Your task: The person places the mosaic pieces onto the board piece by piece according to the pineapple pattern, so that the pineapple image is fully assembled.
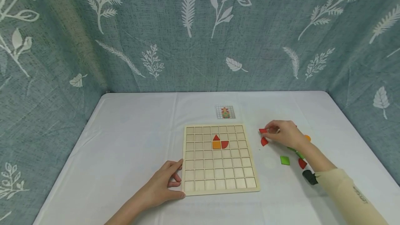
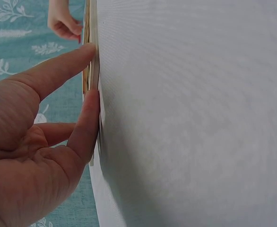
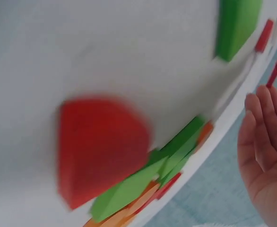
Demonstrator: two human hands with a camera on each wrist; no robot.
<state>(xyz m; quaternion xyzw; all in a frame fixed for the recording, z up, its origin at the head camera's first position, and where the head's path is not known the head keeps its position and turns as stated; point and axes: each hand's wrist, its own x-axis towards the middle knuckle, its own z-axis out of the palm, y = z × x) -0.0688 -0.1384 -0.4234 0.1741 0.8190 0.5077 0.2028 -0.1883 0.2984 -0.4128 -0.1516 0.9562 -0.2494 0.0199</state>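
My left hand [image 1: 163, 185] rests at the left edge of a square wooden grid board [image 1: 202, 174], its thumb and extended fingers touching the frame. In the left wrist view those fingers [image 2: 84, 125] lie against the board's side. On the grid sit a red triangle [image 1: 216, 137], an orange square [image 1: 216, 144] and a red quarter-circle [image 1: 224, 144] side by side. Right of the board, my right hand [image 1: 285, 134] pinches a flat red piece [image 1: 262, 131] between thumb and fingertips. The right wrist view shows this red piece [image 3: 272, 76] edge-on, its outline partly hidden by the fingers.
A small pattern card [image 1: 225, 112] lies beyond the board. Around the right forearm are a red quarter-circle [image 1: 264, 141], a green square [image 1: 285, 160], another red piece [image 1: 302, 163], an orange piece [image 1: 307, 138] and several green ones. A patterned curtain [image 1: 200, 61] stands behind the white-covered table [image 1: 137, 131].
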